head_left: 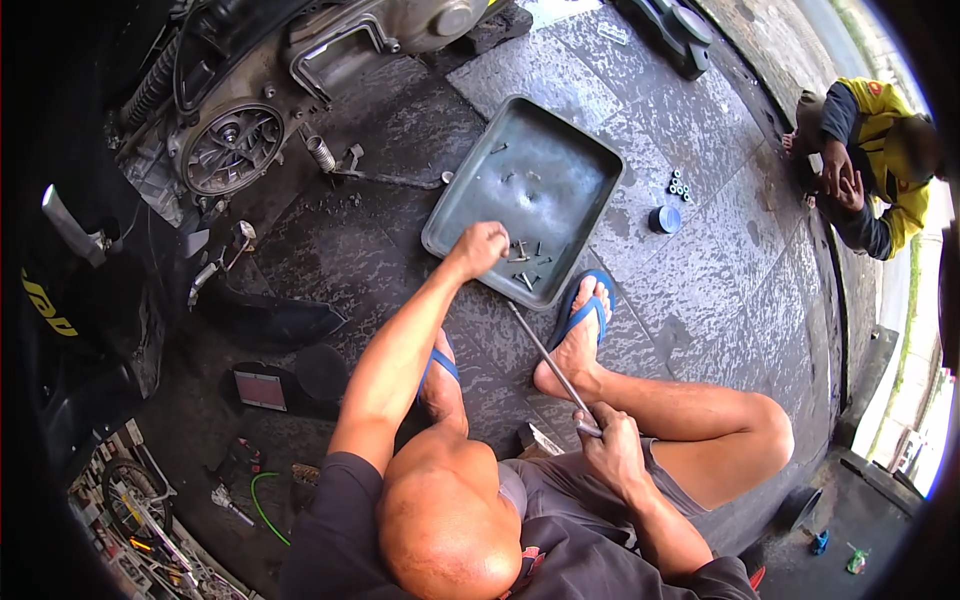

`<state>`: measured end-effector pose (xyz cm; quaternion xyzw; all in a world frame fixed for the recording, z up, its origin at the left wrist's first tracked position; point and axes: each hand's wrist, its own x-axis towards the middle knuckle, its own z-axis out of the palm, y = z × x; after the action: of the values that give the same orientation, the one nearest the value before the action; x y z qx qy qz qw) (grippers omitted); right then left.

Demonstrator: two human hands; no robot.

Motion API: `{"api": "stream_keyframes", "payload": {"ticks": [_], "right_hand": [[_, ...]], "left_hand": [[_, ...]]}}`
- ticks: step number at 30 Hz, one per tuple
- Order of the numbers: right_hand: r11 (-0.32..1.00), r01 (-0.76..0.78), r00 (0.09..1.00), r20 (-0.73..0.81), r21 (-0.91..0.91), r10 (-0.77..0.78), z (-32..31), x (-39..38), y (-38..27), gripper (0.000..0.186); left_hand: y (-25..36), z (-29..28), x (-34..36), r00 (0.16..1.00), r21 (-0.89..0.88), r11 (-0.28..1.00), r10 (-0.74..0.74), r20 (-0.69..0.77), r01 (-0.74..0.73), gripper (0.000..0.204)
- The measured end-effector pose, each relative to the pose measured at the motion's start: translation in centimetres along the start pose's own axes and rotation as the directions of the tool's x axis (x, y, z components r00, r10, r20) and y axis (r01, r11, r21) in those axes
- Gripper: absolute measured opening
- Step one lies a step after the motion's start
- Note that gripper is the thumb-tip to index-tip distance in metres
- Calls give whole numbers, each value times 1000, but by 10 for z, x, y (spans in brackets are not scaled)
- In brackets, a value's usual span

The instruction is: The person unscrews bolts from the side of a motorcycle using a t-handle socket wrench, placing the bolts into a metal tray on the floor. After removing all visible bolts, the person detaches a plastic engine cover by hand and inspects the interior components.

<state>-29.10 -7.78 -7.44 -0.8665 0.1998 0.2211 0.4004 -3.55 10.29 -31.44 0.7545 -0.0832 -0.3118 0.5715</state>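
Note:
My left hand [480, 250] is over the near left side of a dark metal tray [478, 150], its fingers curled closed. What they hold, if anything, is hidden. Several bolts [526, 279] lie loose near the tray's front corner, just right of that hand. A single bolt [499, 148] rests farther back in it. My right hand [612, 448] is closed around the upper end of a long steel T-handle wrench [548, 358], in front of my lap. The wrench slants forward and left, its thin tip close to the tray's front edge.
A partly dismantled motor scooter [228, 145] with an exposed wheel-like drum stands at the left. Right of the tray are a blue round cap [664, 219] and several small nuts [679, 186]. Another person [880, 165] sits at the far right. A drill [240, 458] lies lower left.

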Motion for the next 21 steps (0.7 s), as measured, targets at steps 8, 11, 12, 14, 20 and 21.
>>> {"api": "stream_keyframes", "payload": {"ticks": [8,11,12,14,20,21], "right_hand": [[998,57,997,57,-9,-57,4,2,3,29],[999,36,998,43,2,-36,1,1,1,29],[999,39,999,30,6,-40,0,0,2,30],[999,37,999,12,1,-37,-2,0,1,30],[1000,14,1000,11,-13,-14,-6,2,-4,31],[999,-8,1000,26,-36,9,-7,2,-7,26]], "left_hand": [[14,24,4,938,568,749,313,151,-341,11],[15,41,4,935,762,552,284,210,-339,11],[14,42,4,936,806,488,267,228,-335,11],[14,43,6,938,781,531,276,208,-329,12],[29,19,3,953,355,935,102,-286,7,22],[31,8,1,937,213,976,28,-349,51,23]]}}
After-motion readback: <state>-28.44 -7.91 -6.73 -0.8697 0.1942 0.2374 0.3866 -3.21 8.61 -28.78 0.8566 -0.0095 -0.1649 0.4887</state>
